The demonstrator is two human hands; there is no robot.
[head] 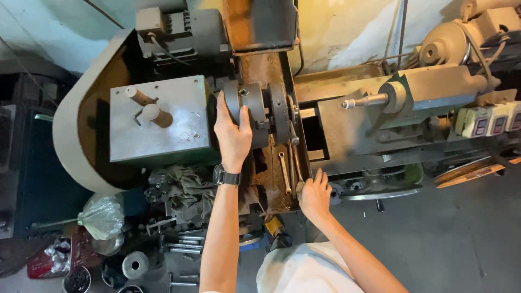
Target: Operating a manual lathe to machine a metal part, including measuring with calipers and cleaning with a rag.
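— Grey steel, that round chuck (255,111); where does it sit?

— On the lathe's spindle, just right of the pale green headstock (157,119); it is dark, thick and drum-shaped, with a flat disc face behind it.

— And the left hand (232,133)?

— Laid flat on the chuck's rim, fingers pressed together, thumb spread over the front; a black watch (225,176) at the wrist.

— The right hand (315,195)?

— Low on the bed's edge, fingers curled round a long tool handle (297,176); a wrench (284,172) lies just beside.

The left hand (233,133) reaches forward on a straight arm, fingers spread flat, while the right hand (315,195) curls low, arm bent.
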